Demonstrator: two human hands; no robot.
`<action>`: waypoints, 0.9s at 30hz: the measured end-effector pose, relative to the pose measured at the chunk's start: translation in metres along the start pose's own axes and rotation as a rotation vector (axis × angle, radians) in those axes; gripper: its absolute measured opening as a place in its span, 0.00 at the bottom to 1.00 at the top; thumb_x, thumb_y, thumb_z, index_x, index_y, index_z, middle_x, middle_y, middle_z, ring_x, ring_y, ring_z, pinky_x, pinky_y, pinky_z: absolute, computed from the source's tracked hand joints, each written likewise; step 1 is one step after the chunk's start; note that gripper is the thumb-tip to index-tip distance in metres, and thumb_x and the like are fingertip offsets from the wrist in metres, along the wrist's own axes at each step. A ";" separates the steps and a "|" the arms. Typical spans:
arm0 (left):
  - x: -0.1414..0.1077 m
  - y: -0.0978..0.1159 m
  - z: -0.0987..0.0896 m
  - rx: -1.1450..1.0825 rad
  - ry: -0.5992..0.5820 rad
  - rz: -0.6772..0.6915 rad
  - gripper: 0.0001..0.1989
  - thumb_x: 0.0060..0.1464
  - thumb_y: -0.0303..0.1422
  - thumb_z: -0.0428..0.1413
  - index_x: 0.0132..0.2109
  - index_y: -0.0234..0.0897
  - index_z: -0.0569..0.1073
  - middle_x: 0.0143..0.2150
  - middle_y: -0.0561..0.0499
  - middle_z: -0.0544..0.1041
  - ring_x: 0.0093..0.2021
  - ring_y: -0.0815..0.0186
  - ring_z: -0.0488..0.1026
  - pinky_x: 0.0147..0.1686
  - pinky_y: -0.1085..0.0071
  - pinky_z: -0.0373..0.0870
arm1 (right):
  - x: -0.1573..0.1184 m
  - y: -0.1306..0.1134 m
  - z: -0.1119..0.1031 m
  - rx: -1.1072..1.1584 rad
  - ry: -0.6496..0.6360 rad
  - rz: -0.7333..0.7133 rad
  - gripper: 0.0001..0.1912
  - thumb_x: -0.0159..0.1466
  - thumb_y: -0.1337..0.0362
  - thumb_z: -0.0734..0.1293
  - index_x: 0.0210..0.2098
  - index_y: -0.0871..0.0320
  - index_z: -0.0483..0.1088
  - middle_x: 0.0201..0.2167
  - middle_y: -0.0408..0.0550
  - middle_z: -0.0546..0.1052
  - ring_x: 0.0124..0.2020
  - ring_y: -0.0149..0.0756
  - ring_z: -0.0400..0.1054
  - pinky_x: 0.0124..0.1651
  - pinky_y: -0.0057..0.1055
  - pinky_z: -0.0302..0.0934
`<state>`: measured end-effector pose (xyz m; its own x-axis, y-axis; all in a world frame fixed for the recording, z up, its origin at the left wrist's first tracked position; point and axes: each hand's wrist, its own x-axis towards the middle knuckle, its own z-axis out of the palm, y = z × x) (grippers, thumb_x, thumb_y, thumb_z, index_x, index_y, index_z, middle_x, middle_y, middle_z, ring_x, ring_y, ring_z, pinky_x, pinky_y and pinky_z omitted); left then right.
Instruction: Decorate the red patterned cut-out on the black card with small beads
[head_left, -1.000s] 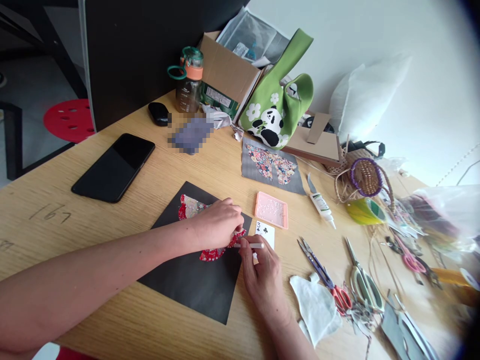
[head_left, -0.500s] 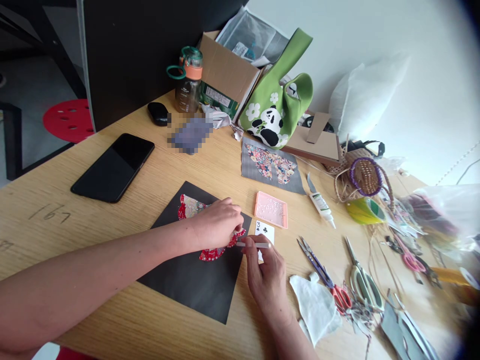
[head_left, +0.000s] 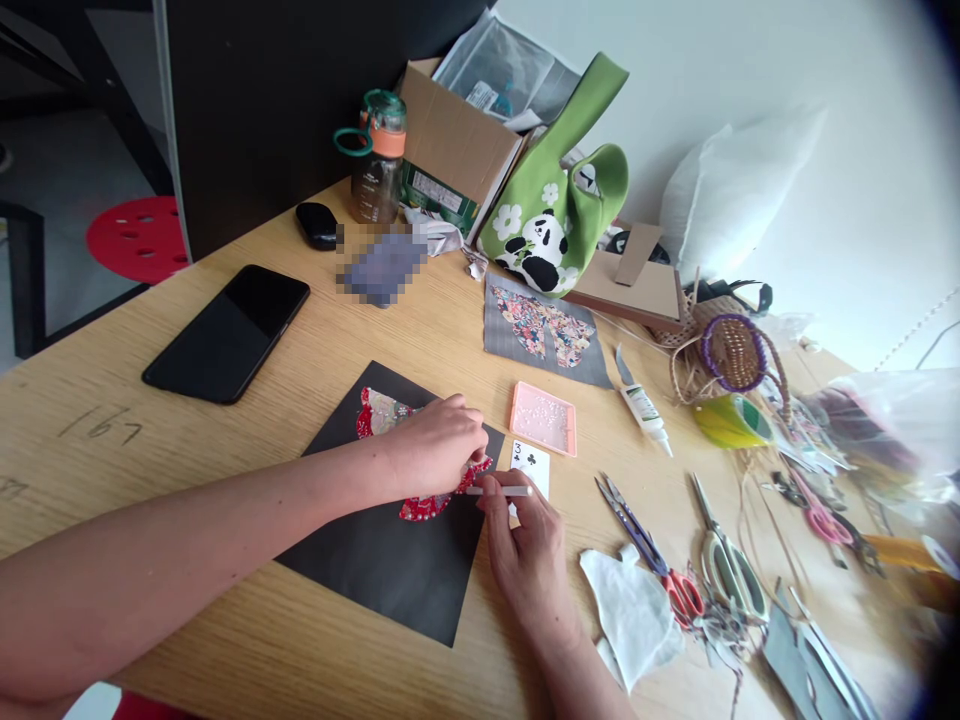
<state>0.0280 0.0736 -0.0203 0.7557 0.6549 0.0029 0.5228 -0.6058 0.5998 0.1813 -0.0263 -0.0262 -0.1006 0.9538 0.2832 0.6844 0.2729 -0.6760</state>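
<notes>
A patterned fabric piece (head_left: pixel 426 507) with red edging and small pearl-like beads lies on a black sheet (head_left: pixel 390 580). My left hand (head_left: pixel 448 445) rests over its middle, fingers curled down; the fingertips and anything in them are hidden. Close by on the right, my right hand (head_left: pixel 529 550) is closed round a thin white stick (head_left: pixel 510 491), whose left end points at the red edge below my left hand. Partly behind my right hand lies a three of clubs playing card (head_left: pixel 534 465). Just beyond the card is a pink tray (head_left: pixel 573 430) with tiny white beads.
A black phone (head_left: pixel 225 335) lies at left. Farther back are a bottle (head_left: pixel 377 185), a green panda bag (head_left: pixel 517 200) and floral fabric on a grey sheet (head_left: pixel 499 340). To the right are a glue bottle (head_left: pixel 643 410), red-handled scissors (head_left: pixel 682 597), green-handled scissors (head_left: pixel 733 570) and a white cloth (head_left: pixel 630 610).
My right hand has shifted slightly left with the white stick, bringing its end closer to the red edge. My left hand has stayed in place on the fabric piece.
</notes>
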 end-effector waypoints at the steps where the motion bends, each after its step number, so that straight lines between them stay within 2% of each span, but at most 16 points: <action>1: 0.000 0.000 0.000 -0.001 0.001 0.000 0.06 0.51 0.21 0.61 0.34 0.36 0.78 0.38 0.48 0.79 0.46 0.57 0.70 0.47 0.63 0.66 | 0.000 0.000 0.000 -0.004 0.000 -0.001 0.12 0.72 0.66 0.59 0.32 0.56 0.68 0.27 0.44 0.72 0.28 0.33 0.67 0.33 0.30 0.60; 17: 0.001 -0.001 0.001 0.011 0.008 0.005 0.03 0.52 0.24 0.63 0.35 0.36 0.79 0.39 0.48 0.79 0.46 0.56 0.70 0.45 0.63 0.66 | 0.000 0.002 0.000 -0.031 -0.001 -0.012 0.12 0.72 0.67 0.59 0.33 0.57 0.69 0.28 0.44 0.72 0.28 0.32 0.67 0.32 0.29 0.59; 27: 0.000 0.001 0.000 0.023 0.003 0.004 0.07 0.50 0.21 0.62 0.35 0.36 0.79 0.39 0.49 0.79 0.46 0.57 0.70 0.46 0.64 0.66 | -0.001 0.004 -0.001 -0.008 0.020 0.028 0.11 0.72 0.65 0.60 0.34 0.57 0.69 0.29 0.44 0.73 0.29 0.31 0.68 0.33 0.29 0.60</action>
<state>0.0281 0.0732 -0.0193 0.7567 0.6537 0.0075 0.5287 -0.6186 0.5812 0.1846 -0.0267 -0.0288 -0.0673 0.9582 0.2779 0.6927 0.2454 -0.6782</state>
